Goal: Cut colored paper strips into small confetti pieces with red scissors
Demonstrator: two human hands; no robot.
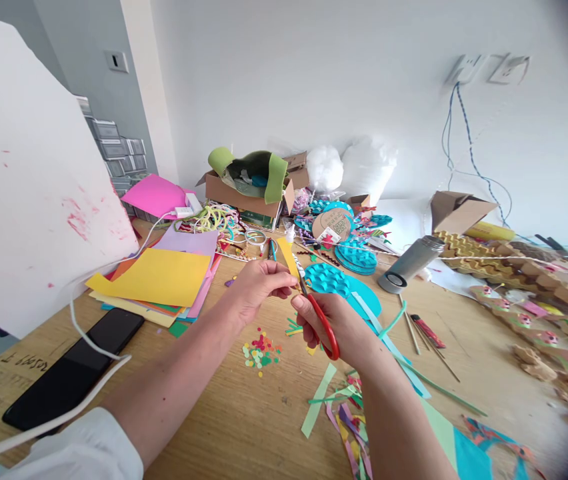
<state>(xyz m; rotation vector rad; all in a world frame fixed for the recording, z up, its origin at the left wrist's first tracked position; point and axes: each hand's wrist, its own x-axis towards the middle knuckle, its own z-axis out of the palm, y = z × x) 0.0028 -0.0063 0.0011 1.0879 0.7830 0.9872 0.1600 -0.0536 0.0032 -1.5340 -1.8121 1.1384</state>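
Observation:
My right hand [328, 319] grips a pair of scissors with red handles [325, 327], its blades pointing away from me. The blades meet a narrow yellow paper strip [288, 256] that stands upright. My left hand [264, 287] is closed, its fingertips pinching the lower end of the strip beside the blades. On the table below lie small round paper dots [263, 350] in red, green and yellow. Thin green paper slivers [293, 327] lie close under the hands. A turquoise felt-like disc with raised scales [328, 277] is just behind the scissors.
Stacked coloured paper [164, 277] and a black phone [77, 367] with a white cable lie left. A metal flask [411, 263] and egg cartons [494, 260] stand right. Paper scraps [351, 427] sit near the front. A cardboard box [244, 190] with green felt stands behind.

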